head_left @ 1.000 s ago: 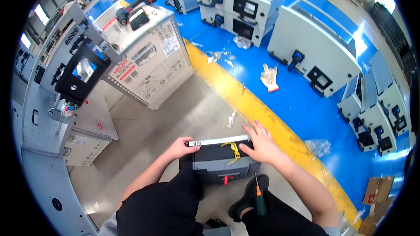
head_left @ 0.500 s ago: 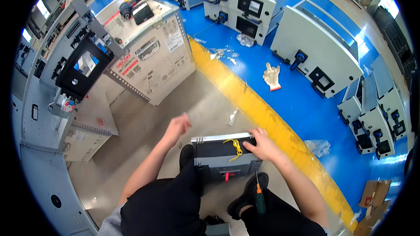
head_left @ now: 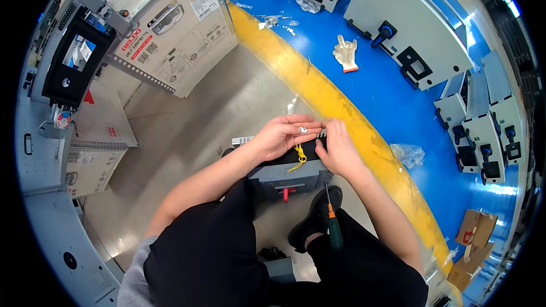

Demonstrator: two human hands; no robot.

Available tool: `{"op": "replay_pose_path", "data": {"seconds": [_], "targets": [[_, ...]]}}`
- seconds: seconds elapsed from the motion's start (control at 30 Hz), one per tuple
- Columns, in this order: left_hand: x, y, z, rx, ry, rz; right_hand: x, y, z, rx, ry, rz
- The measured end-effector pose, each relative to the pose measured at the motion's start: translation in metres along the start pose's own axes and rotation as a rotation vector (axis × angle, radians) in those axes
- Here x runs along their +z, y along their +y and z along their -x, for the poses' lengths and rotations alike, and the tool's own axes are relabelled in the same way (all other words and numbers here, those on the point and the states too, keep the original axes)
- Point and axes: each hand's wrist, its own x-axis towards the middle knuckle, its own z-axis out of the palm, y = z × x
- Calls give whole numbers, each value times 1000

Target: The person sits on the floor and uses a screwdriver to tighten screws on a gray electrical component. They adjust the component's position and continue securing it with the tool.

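A grey and black moulded-case circuit breaker (head_left: pixel 287 174) stands between my feet, with a red lever (head_left: pixel 286 194) low on its front. Yellow cord (head_left: pixel 299 158) hangs in a loop over its upper part. My left hand (head_left: pixel 277 137) is turned palm up above the breaker's far edge, small silvery pieces (head_left: pixel 302 130) at its closed fingers. Bent around the breaker's upper right corner is my right hand (head_left: pixel 342 150), its fingertips close to those of the left. A screwdriver (head_left: pixel 335 232) with a green and orange handle rests by my right leg, its shaft toward the breaker.
Printed cartons (head_left: pixel 182 45) and a grey metal cabinet frame (head_left: pixel 42 136) stand at left. Beyond the yellow floor stripe (head_left: pixel 335 99), a work glove (head_left: pixel 345 54), clear plastic wrap (head_left: pixel 408 155) and grey drawer units (head_left: pixel 406 28) are on the blue floor. Opened brown boxes (head_left: pixel 475 239) lie lower right.
My left hand has moved right, from beside the breaker to its upper edge by my right hand. The view has tilted nearer, so surrounding things appear higher.
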Motion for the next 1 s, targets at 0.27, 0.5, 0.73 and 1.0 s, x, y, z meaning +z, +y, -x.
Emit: {"op": "replay_pose_path", "data": {"seconds": [0.27, 0.5, 0.73, 1.0], "targets": [[-12, -13, -6, -9, 34, -123, -11, -18, 3, -138, 141, 82], [-10, -17, -6, -106, -94, -186, -3, -14, 4, -115, 145, 23], [-12, -15, -8, -150, -90, -238, -6, -15, 4, -85, 122, -37], [-10, 4, 4, 309, 178, -721, 16, 5, 21, 256, 251, -382]]}}
